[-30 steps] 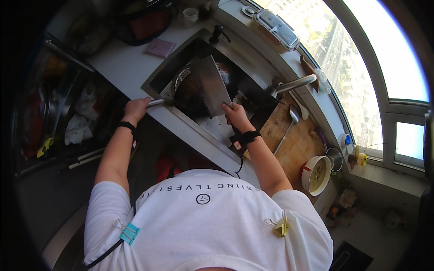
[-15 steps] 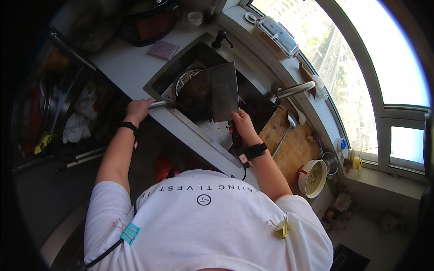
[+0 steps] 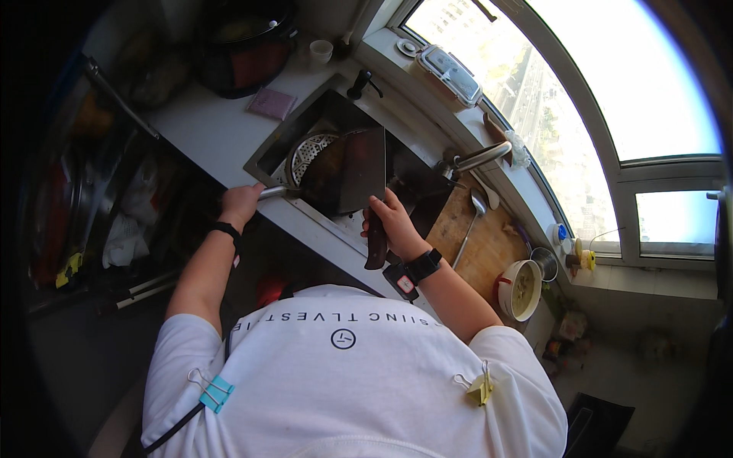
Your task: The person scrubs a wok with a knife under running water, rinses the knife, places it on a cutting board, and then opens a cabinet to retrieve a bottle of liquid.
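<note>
Both closed: left grip [image 3: 241,206] round metal handle [image 3: 272,191], right grip [image 3: 394,222] round cleaver [image 3: 364,172].

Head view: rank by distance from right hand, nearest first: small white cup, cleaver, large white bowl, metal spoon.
1. Cleaver: gripped in the right hand.
2. Metal spoon: to its right, on the cutting board.
3. Large white bowl: farther right.
4. Small white cup: far back, upper left.

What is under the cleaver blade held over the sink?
To the left of the cleaver blade, perforated metal and a dark mass show in the sink; what lies directly beneath the blade is covered.
</note>
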